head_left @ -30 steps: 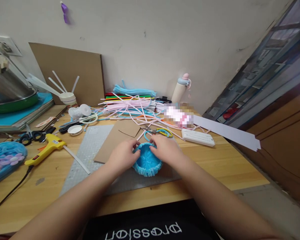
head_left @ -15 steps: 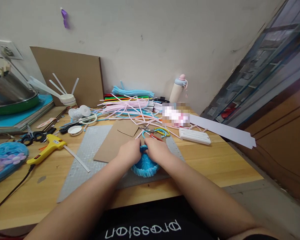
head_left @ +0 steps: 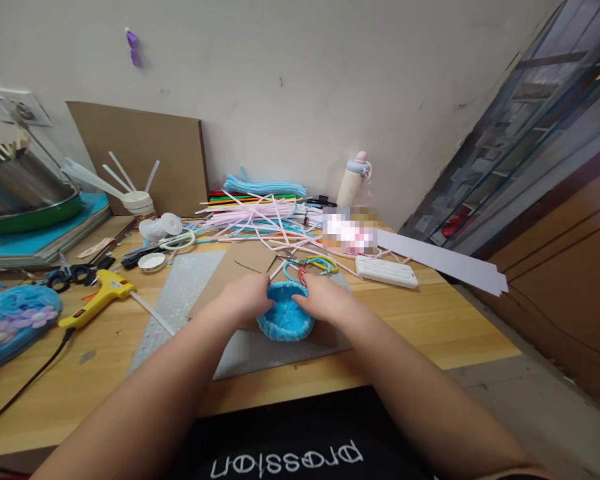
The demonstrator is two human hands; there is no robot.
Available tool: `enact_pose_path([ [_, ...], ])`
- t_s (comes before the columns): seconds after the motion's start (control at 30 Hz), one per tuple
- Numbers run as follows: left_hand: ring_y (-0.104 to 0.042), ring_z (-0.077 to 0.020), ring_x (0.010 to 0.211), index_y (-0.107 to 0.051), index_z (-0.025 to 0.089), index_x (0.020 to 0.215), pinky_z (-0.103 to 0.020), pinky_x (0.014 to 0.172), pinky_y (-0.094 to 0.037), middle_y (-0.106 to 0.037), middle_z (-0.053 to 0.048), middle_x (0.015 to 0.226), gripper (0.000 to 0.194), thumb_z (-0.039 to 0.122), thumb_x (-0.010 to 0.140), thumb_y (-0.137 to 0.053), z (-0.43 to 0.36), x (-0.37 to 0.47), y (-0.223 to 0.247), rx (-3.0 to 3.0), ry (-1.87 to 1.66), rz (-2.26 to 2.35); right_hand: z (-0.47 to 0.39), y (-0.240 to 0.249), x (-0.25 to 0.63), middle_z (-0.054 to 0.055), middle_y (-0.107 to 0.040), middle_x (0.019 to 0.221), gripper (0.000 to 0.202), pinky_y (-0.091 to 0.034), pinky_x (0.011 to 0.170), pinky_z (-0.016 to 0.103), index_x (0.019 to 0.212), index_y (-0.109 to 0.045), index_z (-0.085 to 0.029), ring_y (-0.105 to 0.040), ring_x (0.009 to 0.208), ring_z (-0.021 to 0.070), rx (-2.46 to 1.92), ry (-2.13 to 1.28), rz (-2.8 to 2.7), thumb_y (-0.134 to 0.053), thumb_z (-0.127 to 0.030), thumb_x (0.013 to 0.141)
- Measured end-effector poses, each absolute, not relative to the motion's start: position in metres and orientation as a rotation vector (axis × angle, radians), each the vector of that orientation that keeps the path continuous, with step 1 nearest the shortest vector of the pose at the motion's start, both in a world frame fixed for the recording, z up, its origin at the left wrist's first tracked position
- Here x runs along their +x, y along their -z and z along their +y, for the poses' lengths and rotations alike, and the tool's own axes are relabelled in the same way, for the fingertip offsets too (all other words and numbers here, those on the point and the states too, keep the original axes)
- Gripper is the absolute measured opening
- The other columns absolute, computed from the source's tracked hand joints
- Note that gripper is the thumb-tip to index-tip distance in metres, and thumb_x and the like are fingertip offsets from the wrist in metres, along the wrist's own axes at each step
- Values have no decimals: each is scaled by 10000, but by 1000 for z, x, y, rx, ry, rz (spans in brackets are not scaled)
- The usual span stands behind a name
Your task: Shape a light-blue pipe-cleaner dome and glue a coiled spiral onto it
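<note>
A small blue fuzzy basket point(head_left: 287, 317) stands over the cardboard and grey cutting mat, its hollow facing up. My left hand point(head_left: 253, 295) grips its left rim, thumb inside and the other fingers outside. On the opposite side, my right hand point(head_left: 323, 298) holds the right rim in the same way, thumb over the inner wall. Just beyond the basket lie pliers point(head_left: 296, 260) with coloured handles, partly hidden by my right hand. The brown cardboard point(head_left: 215, 283) is under and left of the basket.
A yellow glue gun point(head_left: 97, 298) lies on the left, near black scissors point(head_left: 73, 273) and a blue fuzzy piece with flowers point(head_left: 20, 320). Pipe cleaners point(head_left: 255, 213) are heaped at the back. A white case point(head_left: 386, 271) and a bottle point(head_left: 351, 182) are to the right.
My hands have moved apart, from close together at the basket's far rim to its two sides. The basket's opening now looks wider and rounder.
</note>
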State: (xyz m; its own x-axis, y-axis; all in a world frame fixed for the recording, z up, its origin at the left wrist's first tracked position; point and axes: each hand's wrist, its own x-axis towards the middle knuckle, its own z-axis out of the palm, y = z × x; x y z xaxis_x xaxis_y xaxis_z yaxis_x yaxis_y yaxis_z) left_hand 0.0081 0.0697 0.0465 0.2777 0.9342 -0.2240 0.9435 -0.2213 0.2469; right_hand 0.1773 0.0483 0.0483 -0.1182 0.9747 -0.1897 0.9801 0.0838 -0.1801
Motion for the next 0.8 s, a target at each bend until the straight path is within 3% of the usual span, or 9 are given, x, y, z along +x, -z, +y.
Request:
enact_pose_path([
  [0.07, -663, -289, 937, -642, 244, 984, -337, 711, -496, -709, -87, 1046, 256, 295, 736, -608, 67, 11, -46, 2247, 44, 1701, 47, -53, 176, 131, -675, 1148, 384, -480, 764, 358, 1126, -568, -201, -641, 1044, 300, 2020, 393, 2361, -580, -438, 824],
  [0.17, -648, -276, 986, -621, 266, 1033, -341, 731, -501, -693, -76, 1093, 250, 319, 811, -517, 65, 19, -45, 2256, 23, 1752, 50, -53, 171, 69, -673, 1168, 369, -472, 803, 342, 1141, -555, -263, -619, 1097, 267, 1940, 389, 2428, -625, -389, 802],
  [0.33, -662, -312, 945, -642, 216, 959, -345, 697, -517, -702, -117, 1043, 287, 395, 735, -625, 68, 26, -39, 2211, 157, 1814, 61, -39, 165, 97, -700, 1107, 360, -494, 763, 358, 1063, -593, -228, -658, 1020, 297, 1909, 403, 2373, -683, -393, 756],
  [0.8, -664, -308, 954, -606, 214, 964, -367, 709, -524, -705, -110, 1023, 234, 365, 794, -553, 65, 28, -27, 2281, 179, 1816, 61, -38, 156, 121, -712, 1069, 313, -507, 753, 374, 1076, -615, -209, -671, 1005, 312, 1872, 353, 2299, -660, -346, 797],
])
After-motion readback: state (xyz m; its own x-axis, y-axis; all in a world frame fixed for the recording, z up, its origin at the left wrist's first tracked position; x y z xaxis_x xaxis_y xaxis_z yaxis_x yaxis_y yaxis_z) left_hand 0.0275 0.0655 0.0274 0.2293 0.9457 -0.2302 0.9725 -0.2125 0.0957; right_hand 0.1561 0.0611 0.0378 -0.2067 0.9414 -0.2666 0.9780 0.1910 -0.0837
